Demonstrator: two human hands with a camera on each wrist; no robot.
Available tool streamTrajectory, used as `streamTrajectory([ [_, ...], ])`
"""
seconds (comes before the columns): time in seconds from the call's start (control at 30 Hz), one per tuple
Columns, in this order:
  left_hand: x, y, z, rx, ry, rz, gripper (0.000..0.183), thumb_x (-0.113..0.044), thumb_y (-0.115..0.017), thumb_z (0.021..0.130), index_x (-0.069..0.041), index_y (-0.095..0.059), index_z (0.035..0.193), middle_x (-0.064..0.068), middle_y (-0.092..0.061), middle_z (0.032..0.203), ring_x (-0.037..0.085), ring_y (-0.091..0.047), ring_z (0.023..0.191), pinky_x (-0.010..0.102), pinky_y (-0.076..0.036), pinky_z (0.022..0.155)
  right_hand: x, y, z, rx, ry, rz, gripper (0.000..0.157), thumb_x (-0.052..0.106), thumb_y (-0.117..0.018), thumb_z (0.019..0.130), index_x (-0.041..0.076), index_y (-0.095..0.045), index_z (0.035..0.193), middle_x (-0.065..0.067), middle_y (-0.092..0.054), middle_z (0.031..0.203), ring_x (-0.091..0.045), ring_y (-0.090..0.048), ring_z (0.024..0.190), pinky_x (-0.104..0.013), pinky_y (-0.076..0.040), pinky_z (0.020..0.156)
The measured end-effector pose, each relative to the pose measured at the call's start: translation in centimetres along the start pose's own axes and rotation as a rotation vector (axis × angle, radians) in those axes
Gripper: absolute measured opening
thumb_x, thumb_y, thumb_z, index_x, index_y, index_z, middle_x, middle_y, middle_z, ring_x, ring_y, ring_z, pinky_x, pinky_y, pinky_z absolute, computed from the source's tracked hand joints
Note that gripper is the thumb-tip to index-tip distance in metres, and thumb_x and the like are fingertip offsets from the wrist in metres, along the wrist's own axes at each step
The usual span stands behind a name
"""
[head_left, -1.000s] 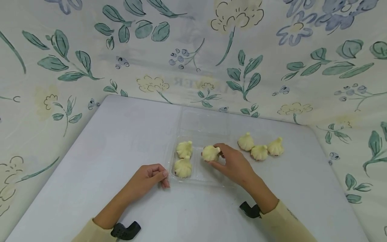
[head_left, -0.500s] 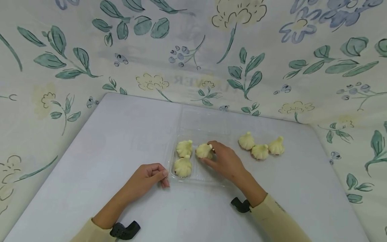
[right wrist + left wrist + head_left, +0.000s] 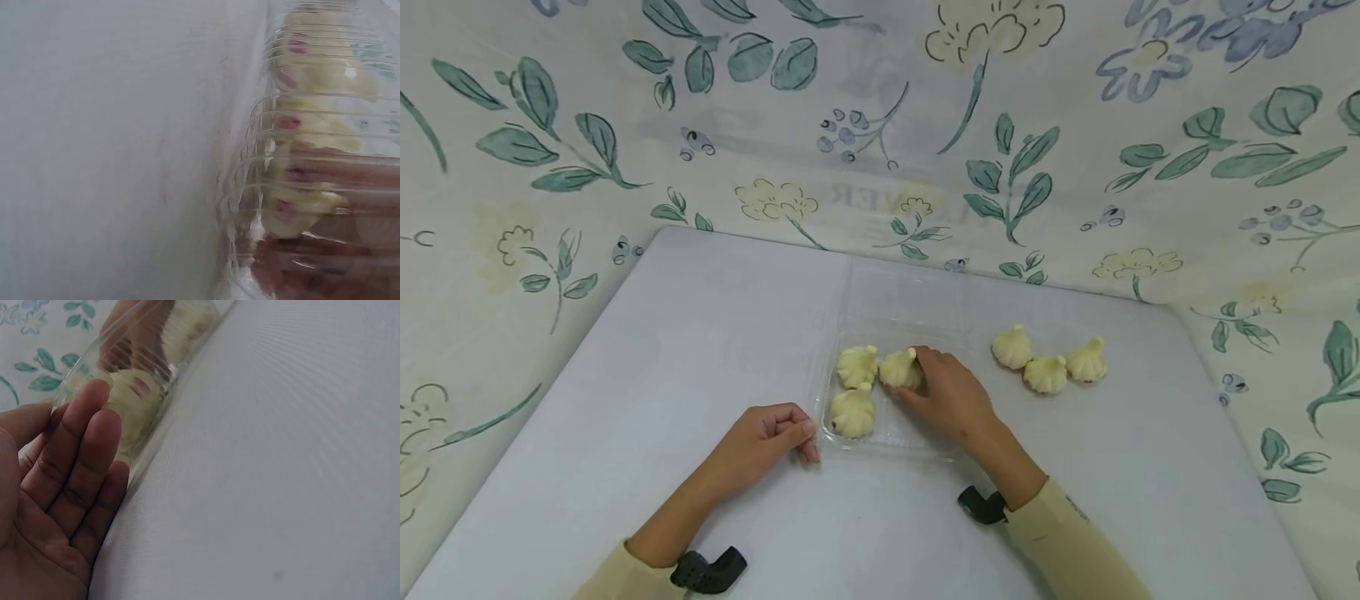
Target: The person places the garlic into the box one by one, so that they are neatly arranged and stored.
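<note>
While the right hand [image 3: 951,392] holds a garlic bulb [image 3: 898,368], the left hand [image 3: 760,446] rests by the container

Where the clear plastic container [image 3: 917,429] sits on the white table [image 3: 737,308], its see-through lid [image 3: 906,293] lies folded back on the far side. Held bulb: far part of the container, right of the far-left bulb [image 3: 856,367], stem pointing away. Right thumb on its near side, fingers round its right and far sides, pinching it; whether it bears on the container floor, cannot tell. Near-left bulb [image 3: 853,412] sits just in front of the far-left one, the two touching.

Left hand at the container's left wall, toward the near corner. Its fingers lie close together, loosely bent, tips at the clear wall; firmness of contact, cannot tell. Left wrist view shows pale bulbs through the plastic; right wrist view shows purplish patches low on them.

Outside, to the right: three loose bulbs, close together on the table. Left one [image 3: 1012,347] and right one [image 3: 1086,360] sit farther off, middle one [image 3: 1045,376] nearer.

Tan sleeves [image 3: 1075,550] on both arms, a black device [image 3: 709,572] at each wrist. Floral cloth [image 3: 880,83] hangs beyond the table.
</note>
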State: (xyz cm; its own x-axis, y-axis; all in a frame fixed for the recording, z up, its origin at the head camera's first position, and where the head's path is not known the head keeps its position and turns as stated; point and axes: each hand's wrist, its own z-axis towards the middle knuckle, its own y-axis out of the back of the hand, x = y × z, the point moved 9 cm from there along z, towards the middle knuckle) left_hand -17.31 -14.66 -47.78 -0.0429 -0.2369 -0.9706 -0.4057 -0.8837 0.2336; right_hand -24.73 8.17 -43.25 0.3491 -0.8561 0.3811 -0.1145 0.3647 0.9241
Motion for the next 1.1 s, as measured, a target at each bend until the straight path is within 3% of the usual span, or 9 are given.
streamTrajectory([
  [0.57, 0.07, 0.03, 0.17, 0.002, -0.012, -0.006, 0.024, -0.024, -0.061, 0.108, -0.006, -0.070, 0.094, 0.002, -0.077, 0.081, 0.024, -0.073, 0.080, 0.029, -0.055, 0.080, -0.27, -0.02, 0.17, 0.000, -0.017, 0.031, 0.064, 0.040, -0.081, 0.094, 0.000, -0.059, 0.139, -0.015, -0.065, 0.131, -0.030, -0.063, 0.119, -0.045, -0.052, 0.097],
  [0.87, 0.15, 0.07, 0.18, 0.005, -0.012, -0.013, 0.024, -0.024, -0.061, 0.108, -0.006, -0.070, 0.095, 0.002, -0.077, 0.081, 0.023, -0.073, 0.081, 0.028, -0.054, 0.081, -0.32, -0.02, 0.30, 0.010, -0.030, 0.047, 0.065, 0.040, -0.081, 0.093, 0.000, -0.059, 0.139, -0.014, -0.064, 0.129, -0.027, -0.063, 0.115, -0.044, -0.052, 0.095],
  [1.1, 0.09, 0.02, 0.06, 0.002, -0.005, -0.015, 0.024, -0.024, -0.061, 0.108, -0.006, -0.070, 0.095, 0.002, -0.077, 0.081, 0.024, -0.073, 0.081, 0.028, -0.054, 0.082, -0.29, 0.17, 0.22, -0.013, -0.021, 0.111, 0.060, 0.038, -0.082, 0.093, 0.003, -0.059, 0.137, -0.011, -0.062, 0.125, -0.021, -0.062, 0.103, -0.040, -0.053, 0.088],
])
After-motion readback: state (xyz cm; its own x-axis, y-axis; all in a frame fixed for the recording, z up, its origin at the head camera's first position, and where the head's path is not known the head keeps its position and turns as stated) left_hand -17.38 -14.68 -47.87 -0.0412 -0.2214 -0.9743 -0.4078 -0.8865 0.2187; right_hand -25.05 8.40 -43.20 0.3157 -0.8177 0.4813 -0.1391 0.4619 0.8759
